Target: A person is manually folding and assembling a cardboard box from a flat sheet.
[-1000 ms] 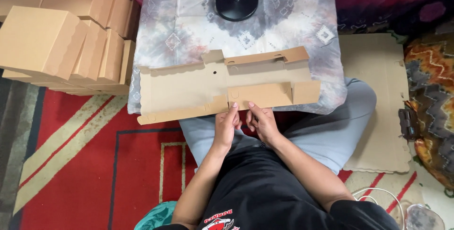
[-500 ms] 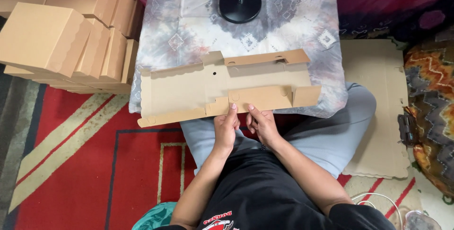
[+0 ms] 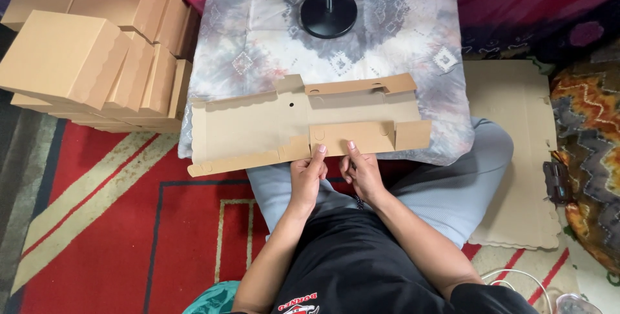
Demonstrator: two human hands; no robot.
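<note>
A flat, die-cut brown cardboard box blank (image 3: pixel 258 130) lies across a low table covered with a grey patterned cloth (image 3: pixel 400 49). Its near flap (image 3: pixel 368 136) is folded up along the table's front edge. My left hand (image 3: pixel 307 175) pinches the lower edge of that flap with thumb and fingers. Beside it, almost touching, my right hand (image 3: pixel 358 168) presses its fingertips on the same flap. I sit cross-legged behind the table, both forearms reaching forward.
Several folded brown cardboard boxes (image 3: pixel 84 49) are stacked at the left on a red rug (image 3: pixel 116 223). A black round lamp base (image 3: pixel 328 13) stands at the table's far edge. More flat cardboard sheets (image 3: pixel 516 159) lie at the right, next to a patterned cushion (image 3: pixel 591 152).
The near flap has been folded up more squarely against the blank. Both hands have stayed together at its lower edge, shifting slightly.
</note>
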